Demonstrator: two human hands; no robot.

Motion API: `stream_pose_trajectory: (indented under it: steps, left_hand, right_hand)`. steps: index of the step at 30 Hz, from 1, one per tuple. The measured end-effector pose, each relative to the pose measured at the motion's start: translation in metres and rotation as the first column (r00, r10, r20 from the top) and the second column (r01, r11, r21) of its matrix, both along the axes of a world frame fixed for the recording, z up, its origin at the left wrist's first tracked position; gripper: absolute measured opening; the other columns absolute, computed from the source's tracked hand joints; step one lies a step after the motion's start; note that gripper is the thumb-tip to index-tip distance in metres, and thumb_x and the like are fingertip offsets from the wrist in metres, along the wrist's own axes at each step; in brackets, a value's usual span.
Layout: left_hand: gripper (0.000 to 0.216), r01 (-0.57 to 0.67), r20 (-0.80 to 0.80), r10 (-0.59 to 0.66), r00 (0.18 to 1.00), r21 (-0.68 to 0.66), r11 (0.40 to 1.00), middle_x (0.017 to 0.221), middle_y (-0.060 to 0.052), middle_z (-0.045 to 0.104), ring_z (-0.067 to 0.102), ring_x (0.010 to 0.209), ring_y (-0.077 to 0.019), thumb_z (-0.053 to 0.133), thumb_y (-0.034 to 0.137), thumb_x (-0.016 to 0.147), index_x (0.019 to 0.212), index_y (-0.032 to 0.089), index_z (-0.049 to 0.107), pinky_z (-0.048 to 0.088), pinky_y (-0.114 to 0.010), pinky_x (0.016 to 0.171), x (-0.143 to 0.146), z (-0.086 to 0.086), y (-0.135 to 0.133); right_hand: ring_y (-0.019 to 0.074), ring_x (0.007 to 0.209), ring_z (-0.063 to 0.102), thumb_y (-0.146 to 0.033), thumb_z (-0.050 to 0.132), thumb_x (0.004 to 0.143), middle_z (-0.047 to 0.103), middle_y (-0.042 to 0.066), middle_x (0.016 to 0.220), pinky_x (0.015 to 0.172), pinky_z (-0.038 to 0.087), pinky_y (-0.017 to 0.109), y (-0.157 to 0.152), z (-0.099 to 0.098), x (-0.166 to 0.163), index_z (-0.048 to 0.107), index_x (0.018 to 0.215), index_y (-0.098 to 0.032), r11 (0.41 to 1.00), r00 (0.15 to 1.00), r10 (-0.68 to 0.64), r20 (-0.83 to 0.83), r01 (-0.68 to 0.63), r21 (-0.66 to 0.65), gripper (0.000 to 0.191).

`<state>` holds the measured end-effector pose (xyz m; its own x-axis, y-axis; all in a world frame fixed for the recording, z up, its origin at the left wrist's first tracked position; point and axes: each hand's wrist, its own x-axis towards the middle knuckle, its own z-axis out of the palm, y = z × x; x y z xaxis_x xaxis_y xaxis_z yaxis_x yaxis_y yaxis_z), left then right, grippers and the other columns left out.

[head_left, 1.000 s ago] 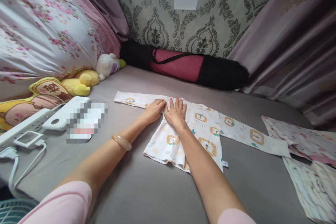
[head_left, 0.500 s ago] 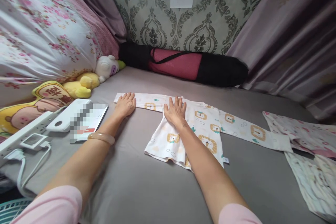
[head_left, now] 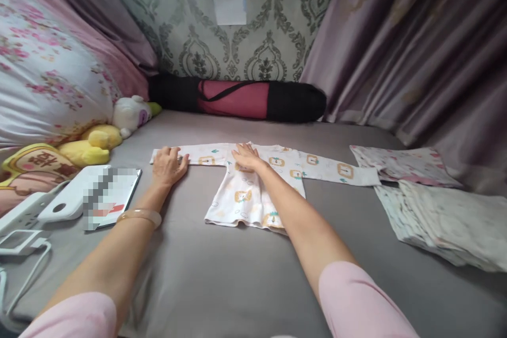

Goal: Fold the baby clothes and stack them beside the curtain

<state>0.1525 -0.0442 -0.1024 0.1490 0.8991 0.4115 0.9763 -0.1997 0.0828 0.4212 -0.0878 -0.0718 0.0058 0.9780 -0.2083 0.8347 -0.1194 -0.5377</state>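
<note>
A small white long-sleeved shirt [head_left: 279, 166] with orange lion prints lies spread on the grey sheet, both sleeves stretched out sideways. At the end of its left sleeve, my left hand [head_left: 168, 166] has its fingers bent down on the fabric, gripping it near the cuff. My right hand [head_left: 246, 159] rests on the shirt by the left shoulder seam, palm down with fingers extended. My right forearm hides part of the shirt's front and lower hem. The right sleeve reaches toward a folded pink-patterned garment [head_left: 407, 163].
Pale folded clothes [head_left: 455, 222] lie in a stack at the right. On the left are a phone [head_left: 114, 195], a white power bank [head_left: 75, 193], a power strip [head_left: 24, 211] with cables, and plush toys [head_left: 91, 145]. A black and red long bag [head_left: 233, 99] lies along the wall.
My left hand's fingers have gone from lying flat to bent on the sleeve. My right hand has turned slightly, still flat on the shirt. The view has swung to the right.
</note>
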Motion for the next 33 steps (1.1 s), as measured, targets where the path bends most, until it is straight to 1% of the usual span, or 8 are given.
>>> stream_pose_trajectory:
  steps: [5, 9, 12, 16, 21, 23, 28, 33]
  left_hand:
    - [0.051, -0.03, 0.025, 0.033, 0.999, -0.112, 0.993, 0.106, -0.019, 0.067, 0.062, 0.103, -0.0341, 0.037, 0.046, 0.091, 0.123, 0.011, 0.055, 0.046, -0.04, 0.085, 0.004, 0.004, -0.003]
    - [0.049, -0.125, 0.014, 0.13, 0.991, -0.197, 0.972, 0.104, -0.019, 0.068, 0.065, 0.094, -0.0349, 0.036, 0.044, 0.093, 0.125, 0.011, 0.05, 0.046, -0.04, 0.077, 0.007, 0.013, -0.01]
    - [0.044, -0.154, -0.017, 0.154, 0.988, -0.228, 0.961, 0.109, -0.02, 0.066, 0.063, 0.094, -0.034, 0.035, 0.041, 0.094, 0.12, 0.009, 0.052, 0.045, -0.039, 0.077, 0.006, 0.022, -0.017]
    - [0.033, -0.053, -0.027, 0.047, 0.999, -0.315, 0.948, 0.101, -0.012, 0.065, 0.06, 0.092, -0.0264, 0.042, 0.041, 0.089, 0.098, 0.015, 0.061, 0.042, -0.031, 0.075, 0.009, 0.034, -0.034]
    - [0.041, 0.136, 0.065, -0.12, 0.991, -0.569, 0.811, 0.069, -0.005, 0.06, 0.055, 0.071, -0.0192, 0.041, 0.05, 0.085, 0.073, 0.017, 0.063, 0.037, -0.027, 0.064, 0.037, 0.046, -0.077]
    - [0.047, 0.195, 0.112, -0.16, 0.981, -0.623, 0.758, 0.064, -0.005, 0.058, 0.055, 0.067, -0.0199, 0.04, 0.055, 0.083, 0.065, 0.018, 0.061, 0.037, -0.028, 0.062, 0.049, 0.045, -0.095]
    - [0.046, 0.27, 0.254, -0.154, 0.955, -0.525, 0.807, 0.082, -0.013, 0.063, 0.058, 0.091, -0.0277, 0.047, 0.057, 0.075, 0.065, 0.017, 0.066, 0.045, -0.034, 0.08, 0.057, 0.03, -0.126]
    - [0.049, 0.347, 0.374, -0.16, 0.913, -0.51, 0.787, 0.091, -0.013, 0.061, 0.056, 0.094, -0.0282, 0.052, 0.065, 0.073, 0.066, 0.019, 0.066, 0.047, -0.038, 0.084, 0.051, 0.02, -0.141]
  right_hand:
    - [0.0203, 0.145, 0.035, -0.043, 0.038, 0.099, 0.038, 0.011, 0.157, 0.118, 0.024, 0.031, -0.033, 0.023, 0.05, 0.043, 0.149, -0.015, 0.992, 0.983, 0.034, -0.18, -0.011, 0.127, 0.057]
    - [0.0217, 0.118, 0.062, -0.028, 0.049, 0.091, 0.066, 0.011, 0.13, 0.104, 0.044, 0.031, -0.083, 0.025, 0.095, 0.065, 0.124, -0.015, 0.955, 0.961, -0.086, -0.264, 0.155, 0.253, 0.038]
    - [0.0194, 0.09, 0.07, -0.025, 0.049, 0.089, 0.075, 0.009, 0.1, 0.08, 0.053, 0.027, -0.124, 0.016, 0.127, 0.07, 0.098, -0.015, 0.941, 0.923, -0.219, -0.316, 0.286, 0.183, 0.025]
    - [0.0134, 0.058, 0.061, -0.028, 0.05, 0.087, 0.068, 0.003, 0.069, 0.054, 0.043, 0.022, -0.177, 0.004, 0.15, 0.065, 0.078, -0.015, 0.924, 0.897, -0.368, -0.246, 0.382, 0.01, 0.021]
    - [0.0086, 0.052, 0.044, -0.042, 0.05, 0.089, 0.046, -0.003, 0.054, 0.052, 0.025, 0.023, -0.225, 0.013, 0.135, 0.06, 0.06, -0.017, 0.962, 0.957, -0.262, 0.125, 0.269, -0.038, 0.039]
    - [0.0105, 0.055, 0.043, -0.046, 0.049, 0.089, 0.048, -0.001, 0.057, 0.053, 0.022, 0.025, -0.236, 0.022, 0.122, 0.057, 0.058, -0.019, 0.965, 0.947, -0.231, 0.222, 0.253, -0.071, 0.043]
    - [0.0169, 0.061, 0.052, -0.046, 0.05, 0.088, 0.063, 0.004, 0.068, 0.057, 0.023, 0.029, -0.247, 0.039, 0.1, 0.054, 0.062, -0.022, 0.949, 0.915, -0.21, 0.344, 0.275, -0.152, 0.035]
    - [0.0174, 0.065, 0.056, -0.041, 0.048, 0.089, 0.066, 0.002, 0.072, 0.058, 0.026, 0.028, -0.251, 0.038, 0.095, 0.051, 0.066, -0.023, 0.949, 0.941, -0.192, 0.278, 0.25, -0.19, 0.029]
